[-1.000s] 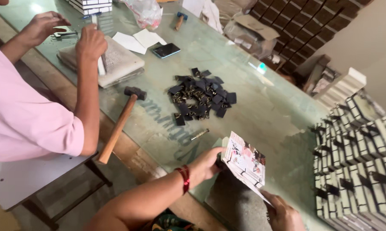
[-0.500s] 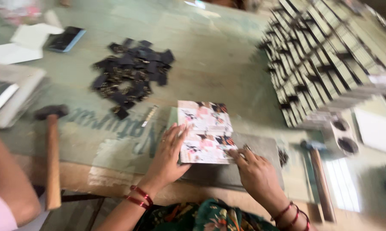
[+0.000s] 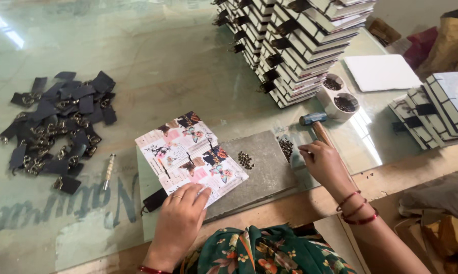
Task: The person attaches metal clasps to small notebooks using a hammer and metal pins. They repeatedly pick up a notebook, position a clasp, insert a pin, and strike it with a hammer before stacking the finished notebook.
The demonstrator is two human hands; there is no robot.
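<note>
My left hand rests flat on the near corner of a patterned notebook that lies on a grey stone slab. A black strap end sticks out from under the notebook beside that hand. My right hand has its fingers closed at the slab's right edge, next to a small heap of dark rivets and over the wooden handle of a hammer. Whether it holds the handle or a rivet cannot be told. More rivets lie on the slab.
A pile of black leather straps with metal rings lies at the left on the glass table. A small metal punch lies beside it. Tall stacks of bound notebooks stand at the back; more notebooks and two white cups are at the right.
The view swung right and closer. The notebook was laid down on the slab, my left hand stayed on it, and my right hand left it for the slab's right edge by the hammer.
</note>
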